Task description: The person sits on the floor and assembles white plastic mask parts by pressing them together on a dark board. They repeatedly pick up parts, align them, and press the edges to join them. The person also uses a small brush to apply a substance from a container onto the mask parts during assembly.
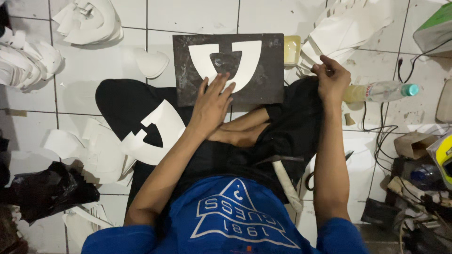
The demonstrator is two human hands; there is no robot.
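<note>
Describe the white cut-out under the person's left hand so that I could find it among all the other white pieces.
Start at the dark rectangular board lying on the tiled floor in front of the seated person. On it lies one white U-shaped piece with a dark notch at its middle, and the left hand presses its lower edge. Unlike the other white pieces, heaped on floor and lap, it lies alone, flat on the board.

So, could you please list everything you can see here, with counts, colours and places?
board: one, dark grey, on the floor ahead of the knees
cut-out: one, white, flat on the board
cut-out pile: several, white, on the left thigh
shaped pieces: many, white, heaped at top left
sheets: stack, white, top right
bottle: one, clear with green cap, lying at right
bag: one, black, lower left
cables: black, right floor
left hand: pressing on the cut-out
right hand: gripping black cloth by the knee
</note>
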